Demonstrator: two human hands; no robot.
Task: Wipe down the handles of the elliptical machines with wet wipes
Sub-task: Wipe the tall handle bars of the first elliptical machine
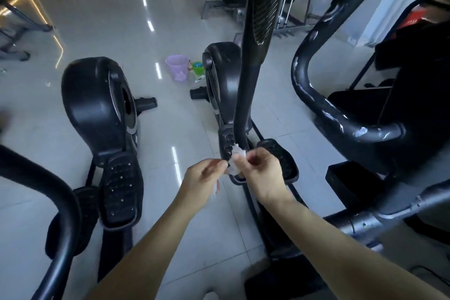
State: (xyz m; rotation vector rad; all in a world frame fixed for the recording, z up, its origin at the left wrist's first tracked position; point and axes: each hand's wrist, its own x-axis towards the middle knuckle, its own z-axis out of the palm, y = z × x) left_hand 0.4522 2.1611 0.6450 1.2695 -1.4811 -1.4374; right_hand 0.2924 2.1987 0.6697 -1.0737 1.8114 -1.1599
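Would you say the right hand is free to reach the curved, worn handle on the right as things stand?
Probably yes, but not yet: the right hand and left hand both pinch the wet wipe between them. Nothing visible lies between that hand and the worn handle, up and to its right.

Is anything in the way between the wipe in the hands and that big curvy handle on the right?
Nothing visible. The left hand and right hand pinch the wet wipe over the pedals; open air lies between it and the curved handle.
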